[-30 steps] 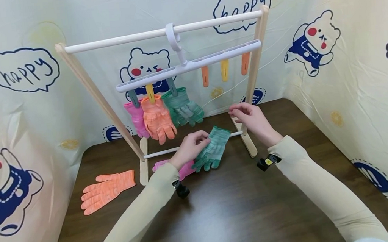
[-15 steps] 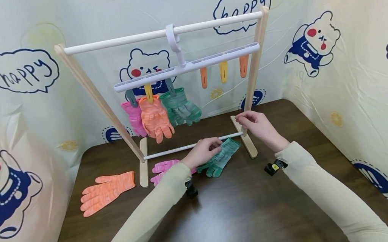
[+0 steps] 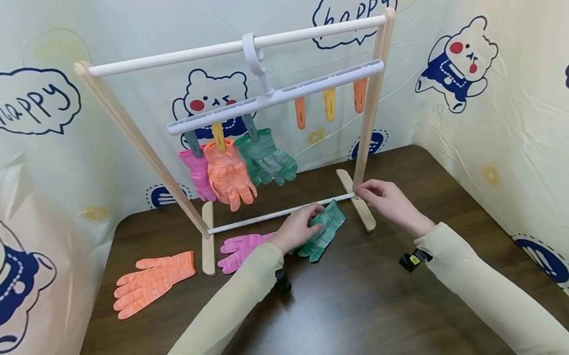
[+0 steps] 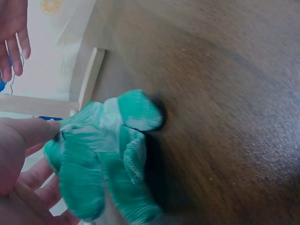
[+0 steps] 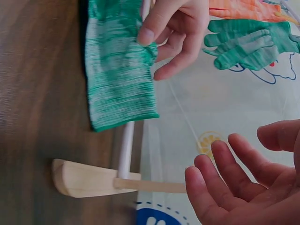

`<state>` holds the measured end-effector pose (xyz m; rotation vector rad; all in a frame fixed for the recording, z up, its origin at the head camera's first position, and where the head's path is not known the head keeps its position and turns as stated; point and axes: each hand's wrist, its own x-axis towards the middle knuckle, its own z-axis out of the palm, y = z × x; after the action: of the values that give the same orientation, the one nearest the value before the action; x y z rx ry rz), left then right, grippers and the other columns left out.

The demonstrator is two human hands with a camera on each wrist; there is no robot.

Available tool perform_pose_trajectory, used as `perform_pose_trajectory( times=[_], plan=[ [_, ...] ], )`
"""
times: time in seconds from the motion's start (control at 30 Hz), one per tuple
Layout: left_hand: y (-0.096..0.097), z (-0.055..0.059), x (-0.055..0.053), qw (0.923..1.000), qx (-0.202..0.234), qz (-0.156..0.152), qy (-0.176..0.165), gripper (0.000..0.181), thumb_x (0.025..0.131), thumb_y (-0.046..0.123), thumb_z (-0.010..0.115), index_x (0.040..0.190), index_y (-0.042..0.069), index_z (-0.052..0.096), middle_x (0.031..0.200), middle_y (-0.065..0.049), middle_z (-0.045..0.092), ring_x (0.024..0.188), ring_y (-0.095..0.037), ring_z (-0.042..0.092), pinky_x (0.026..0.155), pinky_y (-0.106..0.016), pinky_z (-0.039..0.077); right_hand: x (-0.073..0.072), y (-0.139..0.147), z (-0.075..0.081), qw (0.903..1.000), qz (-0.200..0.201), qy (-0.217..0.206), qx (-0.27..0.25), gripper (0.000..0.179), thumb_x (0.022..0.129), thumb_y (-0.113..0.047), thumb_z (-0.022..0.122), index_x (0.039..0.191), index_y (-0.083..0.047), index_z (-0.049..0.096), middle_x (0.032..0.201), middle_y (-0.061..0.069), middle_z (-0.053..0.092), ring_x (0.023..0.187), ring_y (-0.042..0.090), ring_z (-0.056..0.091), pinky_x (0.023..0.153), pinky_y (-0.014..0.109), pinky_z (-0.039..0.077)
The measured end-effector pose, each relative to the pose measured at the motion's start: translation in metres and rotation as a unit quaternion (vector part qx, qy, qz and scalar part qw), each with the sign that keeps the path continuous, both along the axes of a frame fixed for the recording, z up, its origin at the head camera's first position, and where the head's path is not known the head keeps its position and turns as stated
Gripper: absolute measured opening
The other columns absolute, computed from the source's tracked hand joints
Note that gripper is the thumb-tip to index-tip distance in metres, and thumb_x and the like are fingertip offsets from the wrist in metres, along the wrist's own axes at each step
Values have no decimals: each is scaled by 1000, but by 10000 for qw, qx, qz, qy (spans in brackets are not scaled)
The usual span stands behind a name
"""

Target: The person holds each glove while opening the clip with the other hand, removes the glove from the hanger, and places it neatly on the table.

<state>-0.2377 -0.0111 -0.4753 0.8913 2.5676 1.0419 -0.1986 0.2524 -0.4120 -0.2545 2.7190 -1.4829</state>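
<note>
My left hand pinches the edge of a loose green glove between thumb and fingers, just above the table in front of the rack's lower rod. In the left wrist view the fingers of the green glove hang toward the table. My right hand holds nothing and hovers by the rack's right foot; its fingers are loosely bent in the right wrist view. Left of the green glove lies a pink glove, partly hidden by the left arm. An orange glove lies flat at the table's left.
A wooden rack carries a white clip hanger. Pink, orange and green gloves hang from its left clips. Orange and yellow clips hold nothing on the right. A printed curtain surrounds the table.
My left hand has brought the green glove down and slightly right, toward the table. My right hand has moved down and to the right. More of the pink glove shows now.
</note>
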Motion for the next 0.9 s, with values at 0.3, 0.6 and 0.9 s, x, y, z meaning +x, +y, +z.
perform_pose_trajectory(
  times=[0.3,0.6,0.9],
  plan=[
    [6,-6,-2,9995,240,-195,46,27,102,6,65,129,6,68,133,-10,68,128,-28,61,108,-45,47,7,8,-16,9995,147,-268,23,35,110,-20,52,129,6,66,126,25,68,109,41,60,92,42,55],
    [8,-8,0,9973,-248,111,679,35,102,10,66,137,8,65,143,-13,60,134,-34,53,111,-52,43,8,9,-26,9986,177,-505,-38,35,110,-21,52,129,5,66,122,23,68,108,43,58,93,51,54],
    [2,-12,3,9835,-1170,-145,1374,28,102,13,67,128,5,71,128,-15,67,120,-34,61,96,-52,53,7,10,-26,9980,325,-530,-100,39,111,-22,49,132,8,62,133,29,63,119,44,58,97,52,55]
  ],
)
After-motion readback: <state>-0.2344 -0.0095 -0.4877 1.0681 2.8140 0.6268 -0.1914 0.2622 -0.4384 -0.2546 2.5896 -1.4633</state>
